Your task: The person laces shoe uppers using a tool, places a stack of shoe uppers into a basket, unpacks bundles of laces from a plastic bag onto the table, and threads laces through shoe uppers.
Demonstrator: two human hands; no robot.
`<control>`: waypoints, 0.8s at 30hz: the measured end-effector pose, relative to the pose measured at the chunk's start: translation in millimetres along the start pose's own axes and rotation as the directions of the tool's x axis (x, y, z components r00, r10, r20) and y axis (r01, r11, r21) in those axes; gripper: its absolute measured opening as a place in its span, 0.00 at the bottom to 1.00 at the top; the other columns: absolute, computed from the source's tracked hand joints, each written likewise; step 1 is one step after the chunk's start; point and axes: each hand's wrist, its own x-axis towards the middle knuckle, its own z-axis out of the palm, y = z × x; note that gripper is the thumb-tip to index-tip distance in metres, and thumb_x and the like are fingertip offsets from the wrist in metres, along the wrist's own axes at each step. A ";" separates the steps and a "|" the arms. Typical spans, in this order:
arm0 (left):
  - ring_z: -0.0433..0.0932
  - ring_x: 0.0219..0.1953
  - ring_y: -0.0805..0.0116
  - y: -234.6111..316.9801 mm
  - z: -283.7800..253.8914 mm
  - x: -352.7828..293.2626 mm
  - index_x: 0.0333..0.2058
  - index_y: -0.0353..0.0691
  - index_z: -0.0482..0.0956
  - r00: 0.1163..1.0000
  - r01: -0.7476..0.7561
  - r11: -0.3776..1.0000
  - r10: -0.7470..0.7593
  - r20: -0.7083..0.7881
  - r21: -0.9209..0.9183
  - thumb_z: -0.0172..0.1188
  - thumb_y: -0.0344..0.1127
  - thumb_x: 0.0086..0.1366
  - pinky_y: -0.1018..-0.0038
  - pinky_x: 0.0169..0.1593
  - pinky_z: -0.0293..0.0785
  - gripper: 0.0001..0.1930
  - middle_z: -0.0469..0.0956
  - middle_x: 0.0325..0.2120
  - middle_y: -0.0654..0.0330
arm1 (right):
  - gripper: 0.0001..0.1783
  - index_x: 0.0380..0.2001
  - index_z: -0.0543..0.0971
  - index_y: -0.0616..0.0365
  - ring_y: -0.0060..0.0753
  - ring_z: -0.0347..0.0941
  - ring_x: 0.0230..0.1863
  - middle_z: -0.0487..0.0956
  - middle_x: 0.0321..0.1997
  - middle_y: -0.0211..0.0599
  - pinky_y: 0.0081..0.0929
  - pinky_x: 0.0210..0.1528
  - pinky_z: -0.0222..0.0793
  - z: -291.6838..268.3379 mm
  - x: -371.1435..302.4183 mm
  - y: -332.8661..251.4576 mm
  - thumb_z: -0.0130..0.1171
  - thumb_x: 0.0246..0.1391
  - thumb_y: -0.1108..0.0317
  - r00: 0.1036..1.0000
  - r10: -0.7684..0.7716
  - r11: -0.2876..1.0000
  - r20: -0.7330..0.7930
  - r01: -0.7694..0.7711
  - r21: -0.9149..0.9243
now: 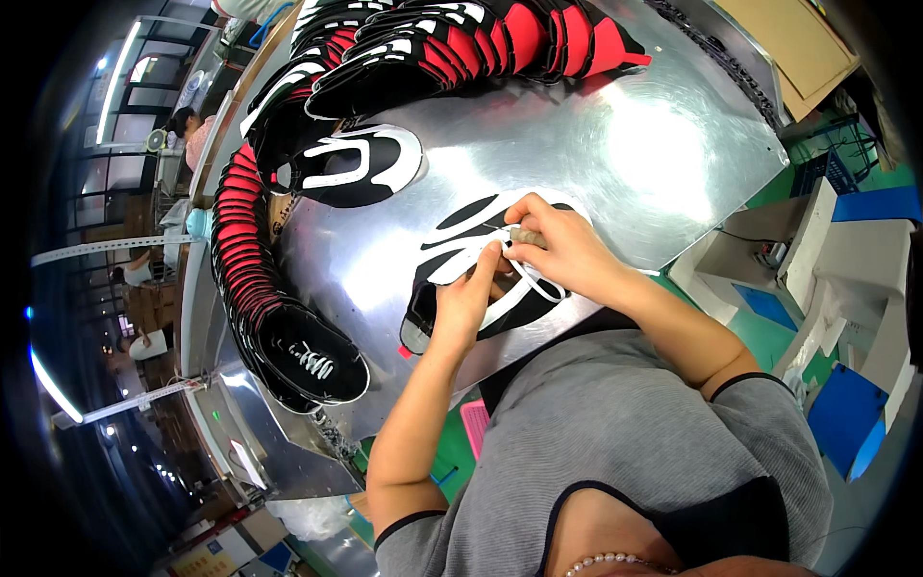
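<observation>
A black and white shoe upper lies on the metal table in front of me, a red tab showing at its near left end. My left hand is closed on its edge near the middle, some fingers hidden inside the opening. My right hand pinches a small tool with a tan handle. Its thin tip, hard to make out, points left toward the eyelet area. A white shoelace hangs in a loop below my right fingers, across the upper.
Another black and white upper lies farther back. A long row of nested black and red uppers curves along the left; more stacks stand at the back. Pale bins with blue panels stand right of the metal table.
</observation>
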 end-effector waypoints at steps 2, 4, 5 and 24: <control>0.71 0.19 0.77 -0.6 1.1 -3.5 0.35 0.32 0.79 0.999 -0.035 0.999 0.035 -0.009 0.004 0.57 0.41 0.68 0.79 0.24 0.66 0.14 0.79 0.27 0.61 | 0.15 0.41 0.70 0.60 0.43 0.76 0.30 0.78 0.26 0.42 0.36 0.34 0.67 -7.7 -8.9 -4.1 0.59 0.54 0.65 1.000 -0.006 0.998 0.020 0.005 0.055; 0.72 0.18 0.77 -3.8 0.3 -5.7 0.35 0.32 0.79 0.994 -0.110 0.994 0.110 -0.007 0.001 0.57 0.40 0.68 0.79 0.22 0.65 0.14 0.79 0.27 0.61 | 0.13 0.38 0.70 0.62 0.44 0.75 0.29 0.78 0.26 0.45 0.36 0.33 0.67 -12.2 -13.4 -4.8 0.56 0.58 0.64 0.999 -0.014 0.994 0.040 0.010 0.106; 0.72 0.18 0.77 -3.4 1.0 -7.0 0.35 0.32 0.79 0.994 -0.109 0.994 0.109 -0.004 -0.002 0.57 0.40 0.68 0.79 0.22 0.65 0.14 0.79 0.27 0.61 | 0.13 0.38 0.70 0.62 0.44 0.75 0.29 0.78 0.26 0.45 0.36 0.33 0.67 -14.5 -13.9 -4.1 0.56 0.58 0.64 0.999 -0.011 0.995 0.039 0.007 0.103; 0.78 0.26 0.71 -9.5 -1.5 -12.7 0.39 0.31 0.79 0.976 -0.215 0.927 0.194 0.097 0.308 0.50 0.36 0.71 0.76 0.30 0.71 0.13 0.81 0.27 0.59 | 0.17 0.44 0.67 0.63 0.58 0.78 0.31 0.79 0.27 0.55 0.50 0.33 0.71 12.6 24.6 5.9 0.51 0.53 0.64 0.952 -0.009 0.901 0.305 0.141 -0.411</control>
